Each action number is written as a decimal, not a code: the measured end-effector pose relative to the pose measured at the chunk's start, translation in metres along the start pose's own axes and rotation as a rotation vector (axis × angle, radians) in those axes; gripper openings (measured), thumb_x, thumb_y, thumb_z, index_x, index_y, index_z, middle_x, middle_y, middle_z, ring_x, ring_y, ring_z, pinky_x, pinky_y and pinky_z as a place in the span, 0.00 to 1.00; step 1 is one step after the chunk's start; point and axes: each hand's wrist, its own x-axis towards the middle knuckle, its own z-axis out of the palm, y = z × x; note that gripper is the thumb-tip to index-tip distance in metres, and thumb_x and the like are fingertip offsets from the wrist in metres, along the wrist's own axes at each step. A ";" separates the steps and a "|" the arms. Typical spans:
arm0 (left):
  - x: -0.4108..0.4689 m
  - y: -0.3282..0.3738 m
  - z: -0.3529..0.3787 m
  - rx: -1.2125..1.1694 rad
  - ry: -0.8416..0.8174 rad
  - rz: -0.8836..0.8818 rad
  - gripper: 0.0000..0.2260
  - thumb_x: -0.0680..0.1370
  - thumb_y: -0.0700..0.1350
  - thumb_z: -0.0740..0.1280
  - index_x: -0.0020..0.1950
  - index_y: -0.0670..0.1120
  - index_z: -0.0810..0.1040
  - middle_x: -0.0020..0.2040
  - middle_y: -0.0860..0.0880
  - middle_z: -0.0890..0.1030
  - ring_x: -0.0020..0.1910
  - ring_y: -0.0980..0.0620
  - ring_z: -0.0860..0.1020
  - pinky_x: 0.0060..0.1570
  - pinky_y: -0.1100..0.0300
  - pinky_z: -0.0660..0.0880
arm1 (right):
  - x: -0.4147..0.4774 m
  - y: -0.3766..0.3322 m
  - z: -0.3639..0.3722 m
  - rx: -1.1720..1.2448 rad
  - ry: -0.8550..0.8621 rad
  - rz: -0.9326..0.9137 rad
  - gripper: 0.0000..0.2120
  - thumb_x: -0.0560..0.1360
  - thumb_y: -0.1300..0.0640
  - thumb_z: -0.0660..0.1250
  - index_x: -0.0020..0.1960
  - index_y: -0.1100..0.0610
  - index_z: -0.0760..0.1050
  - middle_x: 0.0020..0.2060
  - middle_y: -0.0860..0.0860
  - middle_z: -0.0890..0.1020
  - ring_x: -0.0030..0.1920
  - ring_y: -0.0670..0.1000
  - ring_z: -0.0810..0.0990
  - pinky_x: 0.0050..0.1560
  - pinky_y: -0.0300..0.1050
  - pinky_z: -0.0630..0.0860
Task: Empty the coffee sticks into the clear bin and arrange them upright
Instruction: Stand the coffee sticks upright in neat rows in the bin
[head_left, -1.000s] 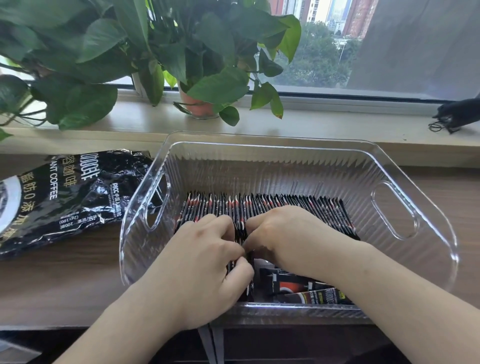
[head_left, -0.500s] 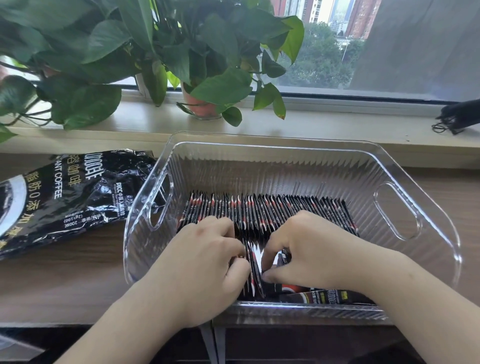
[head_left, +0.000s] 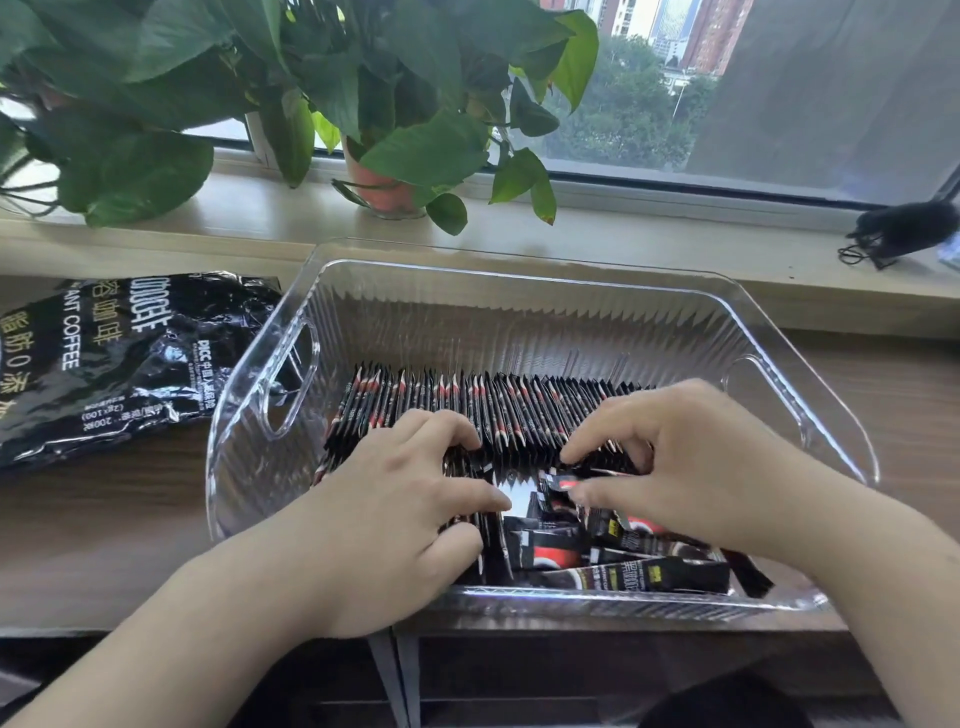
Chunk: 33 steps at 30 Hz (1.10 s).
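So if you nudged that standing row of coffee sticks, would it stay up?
Likely not. The upright coffee sticks are thin packets leaning on one another, with bare clear bin floor past the row's end, so they may domino. Glossy wrappers probably slide easily.

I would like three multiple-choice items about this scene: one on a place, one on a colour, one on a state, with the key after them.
1. Where does the coffee bag lie?
A. on the table, left of the clear bin
B. inside the bin
C. on the windowsill

2. What colours do the coffee sticks show?
A. white and blue
B. black with red marks
C. plain yellow

3. How are the loose sticks at the bin's near wall?
A. standing upright
B. sealed in the bag
C. lying flat

Key:
1 A, the bag lies on the wood beside the bin's left handle.
2 B, the row's edges are black with red flecks.
3 C, they lie on their sides in front of the upright row.
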 end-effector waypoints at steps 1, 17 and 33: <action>0.000 0.000 0.000 -0.004 -0.012 0.010 0.30 0.73 0.60 0.41 0.72 0.67 0.66 0.70 0.60 0.53 0.70 0.63 0.47 0.65 0.64 0.52 | -0.004 0.003 -0.003 -0.015 0.011 0.013 0.10 0.71 0.46 0.77 0.52 0.44 0.85 0.27 0.25 0.72 0.33 0.32 0.75 0.39 0.23 0.66; 0.002 0.000 0.004 -0.036 0.040 0.067 0.30 0.70 0.60 0.40 0.59 0.62 0.78 0.69 0.60 0.58 0.69 0.64 0.50 0.66 0.65 0.52 | -0.020 0.010 0.000 -0.536 -0.249 0.112 0.19 0.74 0.43 0.67 0.64 0.44 0.77 0.54 0.40 0.77 0.58 0.45 0.74 0.58 0.44 0.76; 0.002 0.000 0.004 -0.035 0.055 0.054 0.31 0.69 0.60 0.41 0.61 0.64 0.79 0.69 0.60 0.60 0.69 0.65 0.52 0.70 0.62 0.55 | -0.009 0.020 0.010 -0.525 -0.293 0.229 0.24 0.77 0.43 0.70 0.72 0.45 0.72 0.58 0.45 0.71 0.59 0.52 0.77 0.56 0.49 0.77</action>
